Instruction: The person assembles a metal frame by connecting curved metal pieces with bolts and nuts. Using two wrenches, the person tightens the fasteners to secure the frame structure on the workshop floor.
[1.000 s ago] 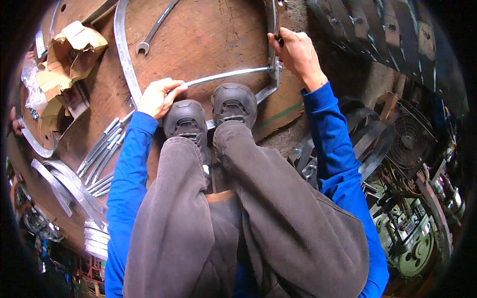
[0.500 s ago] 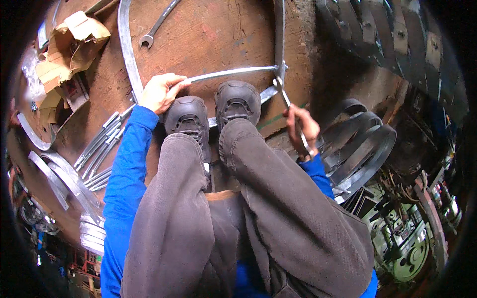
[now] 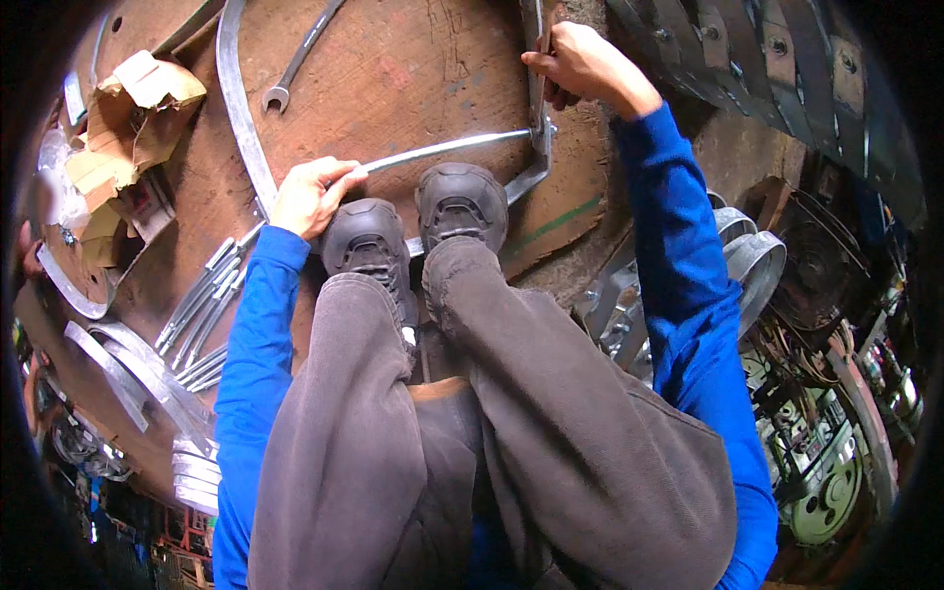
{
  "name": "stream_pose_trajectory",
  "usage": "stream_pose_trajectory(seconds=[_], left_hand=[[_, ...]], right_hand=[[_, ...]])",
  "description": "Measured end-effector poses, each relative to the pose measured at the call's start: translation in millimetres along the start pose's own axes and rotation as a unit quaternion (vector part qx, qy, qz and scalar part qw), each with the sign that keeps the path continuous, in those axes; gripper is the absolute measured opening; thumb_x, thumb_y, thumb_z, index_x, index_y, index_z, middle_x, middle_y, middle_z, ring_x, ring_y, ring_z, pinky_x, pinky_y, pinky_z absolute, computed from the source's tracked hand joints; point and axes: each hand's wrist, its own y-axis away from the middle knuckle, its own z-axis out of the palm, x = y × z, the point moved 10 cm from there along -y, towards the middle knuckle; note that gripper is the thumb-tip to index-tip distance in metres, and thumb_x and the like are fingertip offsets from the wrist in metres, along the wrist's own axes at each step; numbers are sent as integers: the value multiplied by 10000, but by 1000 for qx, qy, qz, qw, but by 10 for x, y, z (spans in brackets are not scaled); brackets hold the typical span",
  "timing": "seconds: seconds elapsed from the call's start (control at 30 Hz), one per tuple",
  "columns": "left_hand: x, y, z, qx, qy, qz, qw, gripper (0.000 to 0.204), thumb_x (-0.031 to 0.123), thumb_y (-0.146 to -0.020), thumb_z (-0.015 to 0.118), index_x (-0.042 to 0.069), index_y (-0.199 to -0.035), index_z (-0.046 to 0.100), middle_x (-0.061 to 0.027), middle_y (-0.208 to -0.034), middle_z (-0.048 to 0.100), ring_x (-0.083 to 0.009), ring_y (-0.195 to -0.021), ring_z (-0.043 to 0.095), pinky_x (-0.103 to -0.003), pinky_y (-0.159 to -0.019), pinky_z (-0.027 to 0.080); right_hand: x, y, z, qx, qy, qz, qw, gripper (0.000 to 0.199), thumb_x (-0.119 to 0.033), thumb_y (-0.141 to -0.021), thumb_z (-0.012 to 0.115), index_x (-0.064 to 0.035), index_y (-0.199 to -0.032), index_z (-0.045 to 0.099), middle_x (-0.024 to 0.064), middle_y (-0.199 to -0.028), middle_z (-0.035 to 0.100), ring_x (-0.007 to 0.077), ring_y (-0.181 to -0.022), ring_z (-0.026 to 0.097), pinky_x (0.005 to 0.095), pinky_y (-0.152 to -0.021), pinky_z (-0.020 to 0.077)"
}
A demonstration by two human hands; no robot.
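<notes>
My left hand (image 3: 313, 194) is closed around the near end of a thin, slightly curved metal rod (image 3: 442, 147), just beyond my left shoe (image 3: 366, 236). The rod's far end meets a bent flat-bar frame (image 3: 236, 93) at its right side. My right hand (image 3: 588, 67) is raised beside that side of the frame, its fingers curled around a wrench (image 3: 542, 69) that lies nearly in line with the bar. Hand and bar partly hide the wrench. Both shoes rest at the frame's near edge, the right shoe (image 3: 462, 204) next to the rod.
Another wrench (image 3: 295, 67) lies on the brown floor (image 3: 393, 79) inside the frame. To the left are several metal rods (image 3: 208, 300), torn cardboard (image 3: 138, 118) and curved flat bars (image 3: 128, 359). Metal hoops (image 3: 755, 264) and a green machine part (image 3: 826, 501) stand at right.
My right hand has swung up and away from me with the wrench, from beside the right knee to the frame's right bar. My left hand stays on the rod.
</notes>
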Motion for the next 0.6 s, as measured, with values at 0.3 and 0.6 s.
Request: stream_pose_trajectory(seconds=[0.3, 0.6], left_hand=[[-15, -3, 12, 14, -8, 37, 999, 221, 168, -885, 647, -1, -1023, 678, -123, -774, 609, -215, -714, 589, -310, -681, 458], [102, -28, -28, 18, -38, 54, 998, 262, 238, -898, 622, 5, -1004, 677, -153, -804, 616, -317, -775, 615, -353, -687, 463]], right_hand=[[-72, -56, -21, 140, 140, -123, 972, 440, -278, -918, 602, 69, -647, 597, 178, -572, 623, 303, -563, 668, 381, -553, 551], [248, 1536, 696, 421, -153, -94, 889, 163, -113, -910, 620, 0, -1005, 688, 126, -764, 668, 216, -648, 660, 303, -583, 503]])
